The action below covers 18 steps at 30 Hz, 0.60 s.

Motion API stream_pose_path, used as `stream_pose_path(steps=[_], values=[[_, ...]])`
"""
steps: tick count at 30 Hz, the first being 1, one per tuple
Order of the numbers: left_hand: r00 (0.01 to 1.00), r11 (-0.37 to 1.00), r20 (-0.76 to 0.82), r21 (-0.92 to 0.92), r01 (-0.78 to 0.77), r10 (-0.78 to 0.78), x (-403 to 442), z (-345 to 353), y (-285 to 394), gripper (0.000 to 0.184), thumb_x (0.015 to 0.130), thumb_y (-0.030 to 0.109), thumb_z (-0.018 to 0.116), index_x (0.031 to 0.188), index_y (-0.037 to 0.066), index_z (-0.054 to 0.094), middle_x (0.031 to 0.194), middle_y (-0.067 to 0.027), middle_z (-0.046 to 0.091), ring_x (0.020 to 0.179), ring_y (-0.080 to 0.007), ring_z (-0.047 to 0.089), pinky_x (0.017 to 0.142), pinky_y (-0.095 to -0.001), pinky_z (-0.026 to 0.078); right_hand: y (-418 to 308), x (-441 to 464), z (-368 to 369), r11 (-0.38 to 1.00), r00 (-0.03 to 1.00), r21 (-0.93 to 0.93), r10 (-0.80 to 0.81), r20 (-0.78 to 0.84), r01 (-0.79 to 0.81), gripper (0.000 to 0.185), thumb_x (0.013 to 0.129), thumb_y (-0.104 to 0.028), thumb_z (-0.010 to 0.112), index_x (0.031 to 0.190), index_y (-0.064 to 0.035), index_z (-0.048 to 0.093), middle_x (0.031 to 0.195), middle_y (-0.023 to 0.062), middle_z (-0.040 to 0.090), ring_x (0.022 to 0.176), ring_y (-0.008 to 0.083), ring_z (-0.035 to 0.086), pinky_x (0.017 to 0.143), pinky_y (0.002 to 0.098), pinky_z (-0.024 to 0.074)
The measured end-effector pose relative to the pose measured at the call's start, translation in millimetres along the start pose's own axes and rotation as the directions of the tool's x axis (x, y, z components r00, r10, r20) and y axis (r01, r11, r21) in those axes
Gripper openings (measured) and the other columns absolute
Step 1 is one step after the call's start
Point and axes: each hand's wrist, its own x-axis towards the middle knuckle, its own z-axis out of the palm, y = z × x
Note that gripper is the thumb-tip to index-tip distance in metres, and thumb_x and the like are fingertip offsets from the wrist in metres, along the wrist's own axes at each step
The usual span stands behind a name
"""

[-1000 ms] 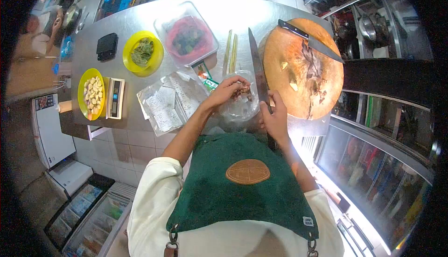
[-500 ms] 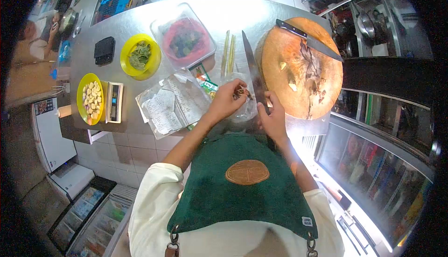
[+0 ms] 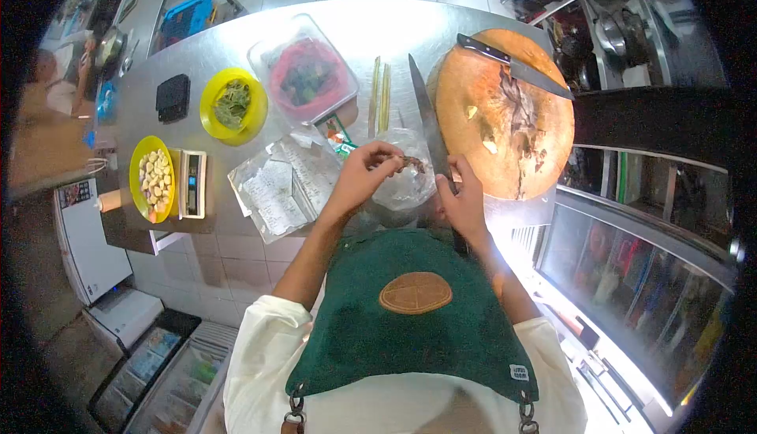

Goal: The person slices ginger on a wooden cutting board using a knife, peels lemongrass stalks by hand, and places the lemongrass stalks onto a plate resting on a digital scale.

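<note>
Between thumb and fingers, my left hand [image 3: 367, 170] pinches a small brown piece at the left side of a clear plastic bag [image 3: 402, 189]. More brown bits show in that bag. My right hand [image 3: 463, 193] is closed on a long dark knife [image 3: 423, 95], whose blade points away along the left edge of a round wooden board [image 3: 465, 150]. On the board lie a second knife [image 3: 536, 78] with a black handle, dark scraps [image 3: 520, 107] and small yellowish pieces. Pale green stalks [image 3: 384, 99] lie beyond the bag.
Left of my hands are handwritten papers [image 3: 276, 197], a clear tub [image 3: 347, 91] with a pink bag, a yellow bowl of leaves [image 3: 258, 111], a yellow dish of cloves [image 3: 150, 150], a scale [image 3: 192, 186] and a black box [image 3: 173, 98]. Another person [image 3: 59, 95] is at far left.
My left hand has moved back left, drawing a small brown piece toward the bag's left side. My right hand stays on the long knife. The whole view has shifted slightly.
</note>
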Motion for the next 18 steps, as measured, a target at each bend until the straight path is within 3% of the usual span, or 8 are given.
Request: stream_pose_path(steps=[4,7,11,13,14,16,18], values=[[0.996,0.995,-0.068,0.083,-0.058,0.064,-16,6,18,0.028,0.09,0.017,0.077,0.113,0.004,0.071,0.099,-0.003,0.074,0.091,-0.0112,0.067,0.08,-0.0282,0.052,0,-5,-7,0.971,0.97,-0.069,-0.234,-0.07,0.23,0.027,0.095,-0.008,0.064,0.12,0.0021,0.057,0.101,0.022,0.067,0.094,0.03,0.069,0.077,0.0393,0.0553],[0.987,0.984,-0.077,0.121,-0.132,0.141,-14,10,12,0.033,0.087,0.016,0.08,0.117,0.004,0.069,0.104,-0.0028,0.073,0.095,-0.0114,0.067,0.081,-0.0279,0.052,-2,-12,-20,0.973,0.975,-0.151,-0.194,-0.109,0.176,0.024,0.095,-0.008,0.064,0.116,0.0021,0.058,0.093,0.0186,0.066,0.084,0.0251,0.068,0.07,0.037,0.0545],[0.968,0.94,-0.019,0.241,-0.24,0.252,-3,41,14,0.034,0.087,0.016,0.08,0.116,0.003,0.068,0.109,-0.006,0.073,0.095,-0.0139,0.068,0.082,-0.0292,0.053,-22,-27,-49,0.996,0.989,-0.051,-0.075,-0.126,0.069,0.02,0.096,-0.01,0.065,0.111,0.0021,0.059,0.084,0.0154,0.065,0.077,0.024,0.067,0.07,0.0379,0.054],[0.966,0.935,0.015,0.25,-0.252,0.257,7,63,12,0.033,0.088,0.015,0.08,0.116,0.003,0.069,0.112,-0.0084,0.073,0.098,-0.0148,0.068,0.084,-0.03,0.055,-19,-34,-63,0.987,0.979,0.103,-0.102,-0.174,0.121,0.012,0.104,-0.011,0.061,0.109,-0.0004,0.058,0.076,0.0061,0.062,0.049,0.0092,0.057,0.043,0.0255,0.0446],[0.949,0.903,0.029,0.302,-0.307,0.313,14,75,12,0.033,0.087,0.014,0.08,0.116,0.002,0.069,0.111,-0.0092,0.073,0.097,-0.0157,0.069,0.084,-0.0307,0.055,4,-30,-73,0.975,0.956,0.017,-0.215,-0.199,0.222,0.017,0.106,-0.015,0.061,0.114,0.0004,0.059,0.075,0.0058,0.062,0.049,0.009,0.057,0.043,0.0248,0.0442],[0.892,0.837,0.029,0.334,-0.433,0.45,29,100,4,0.033,0.086,0.012,0.08,0.114,0.0,0.069,0.105,-0.0124,0.071,0.094,-0.0217,0.07,0.084,-0.0334,0.056,4,-30,-88,0.978,0.955,-0.029,-0.209,-0.211,0.208,0.017,0.105,-0.015,0.062,0.111,0.0007,0.059,0.075,0.006,0.063,0.05,0.0097,0.057,0.044,0.0255,0.0449],[0.878,0.798,0.018,0.408,-0.443,0.478,38,120,-2,0.032,0.085,0.012,0.08,0.113,0.0,0.069,0.104,-0.0132,0.071,0.093,-0.0242,0.07,0.083,-0.0342,0.056,2,-30,-105,0.98,0.954,-0.067,-0.199,-0.223,0.188,0.018,0.104,-0.016,0.063,0.109,0.0011,0.06,0.076,0.0063,0.064,0.051,0.0103,0.058,0.045,0.0263,0.0455]])
